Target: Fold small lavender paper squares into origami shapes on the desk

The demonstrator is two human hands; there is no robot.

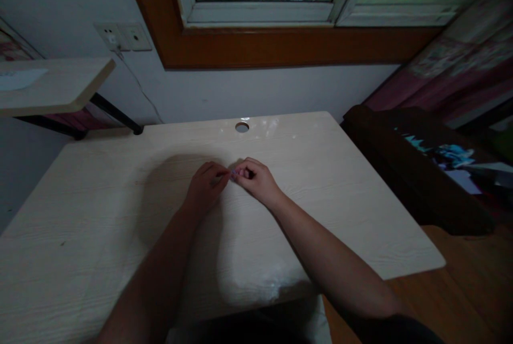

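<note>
My left hand (206, 184) and my right hand (256, 177) meet over the middle of the pale wood-grain desk (340, 216). Between their fingertips is a tiny purplish thing (233, 173), too small and dim to name. Thumb and forefinger of the left hand pinch at its left side. On its right side the right hand's fingers are curled and closed against it. Most of the small thing is covered by the fingers.
Behind the hands is a round cable hole (242, 127) in the desk. A raised shelf (56, 87) on black legs stands at the back left. A white cord (138, 85) hangs from a wall socket (114, 37). Dark furniture with a blue item (455, 155) is at the right.
</note>
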